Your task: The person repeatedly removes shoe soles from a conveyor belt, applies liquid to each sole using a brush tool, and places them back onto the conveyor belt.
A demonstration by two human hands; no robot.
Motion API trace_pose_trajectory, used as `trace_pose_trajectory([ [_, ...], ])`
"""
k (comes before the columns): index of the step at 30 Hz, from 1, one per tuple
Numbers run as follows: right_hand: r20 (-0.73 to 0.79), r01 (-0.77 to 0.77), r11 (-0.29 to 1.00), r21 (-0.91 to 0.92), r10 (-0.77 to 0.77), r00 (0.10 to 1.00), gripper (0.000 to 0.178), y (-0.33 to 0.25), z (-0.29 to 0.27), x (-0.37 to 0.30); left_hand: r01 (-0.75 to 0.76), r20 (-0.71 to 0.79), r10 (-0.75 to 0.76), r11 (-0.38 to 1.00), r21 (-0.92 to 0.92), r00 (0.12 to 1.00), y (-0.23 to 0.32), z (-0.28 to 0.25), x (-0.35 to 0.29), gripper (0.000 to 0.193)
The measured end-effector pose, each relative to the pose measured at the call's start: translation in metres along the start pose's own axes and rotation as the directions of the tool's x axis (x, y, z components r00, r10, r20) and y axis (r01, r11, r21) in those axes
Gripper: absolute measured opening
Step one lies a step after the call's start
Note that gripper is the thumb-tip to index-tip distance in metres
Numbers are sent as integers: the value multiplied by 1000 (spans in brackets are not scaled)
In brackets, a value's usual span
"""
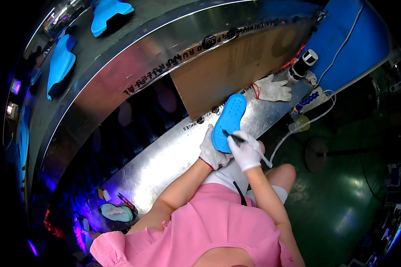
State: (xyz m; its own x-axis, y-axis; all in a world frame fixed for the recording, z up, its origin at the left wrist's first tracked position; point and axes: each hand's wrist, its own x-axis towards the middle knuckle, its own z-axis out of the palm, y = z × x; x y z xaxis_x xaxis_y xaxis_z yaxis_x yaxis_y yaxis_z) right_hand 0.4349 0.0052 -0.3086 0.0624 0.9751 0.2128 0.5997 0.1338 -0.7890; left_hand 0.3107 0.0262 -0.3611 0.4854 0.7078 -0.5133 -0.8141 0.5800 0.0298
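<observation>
My left hand (210, 149), in a white knit glove, grips a bright blue shoe sole (228, 120) along its left side and heel. The sole stands tilted above the metal bench, with small dimples at its toe end. In my gloved right hand (246, 153) is a slim black pen-like tool (234, 137), its tip at the heel part of the sole. Whether the tip touches the sole I cannot tell. Beyond the sole, a loose white work glove (274, 90) with a red cuff thread lies on the bench.
A brown cardboard panel (240, 66) leans behind the metal bench (160, 155). More blue soles (61, 62) lie on the conveyor (133, 33). A black-and-white cylinder (304, 64), blue coiled hose (308, 101) and white cord (283, 139) are at right. A pale teal sole-shaped piece (116, 212) lies lower left.
</observation>
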Motion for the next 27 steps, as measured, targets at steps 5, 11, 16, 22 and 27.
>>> trace_pose_trajectory([
  [5,-12,-101,923,372,114,993,15,-40,-51,5,42,151,-43,999,12,988,-1,28,-29,71],
  [11,89,584,811,-14,-581,809,19,-69,-62,10,-120,466,151,988,-96,872,-25,-17,8,64],
  [16,-234,425,905,2,-412,880,20,-57,-64,20,-141,293,134,990,2,947,-23,39,-43,70],
  [22,-119,458,853,250,-442,889,20,-72,-63,3,-52,491,195,956,-290,849,-19,3,-11,74],
  [27,94,700,699,-146,-695,713,33,-84,-68,-16,-99,557,35,991,86,829,-23,57,-45,72],
])
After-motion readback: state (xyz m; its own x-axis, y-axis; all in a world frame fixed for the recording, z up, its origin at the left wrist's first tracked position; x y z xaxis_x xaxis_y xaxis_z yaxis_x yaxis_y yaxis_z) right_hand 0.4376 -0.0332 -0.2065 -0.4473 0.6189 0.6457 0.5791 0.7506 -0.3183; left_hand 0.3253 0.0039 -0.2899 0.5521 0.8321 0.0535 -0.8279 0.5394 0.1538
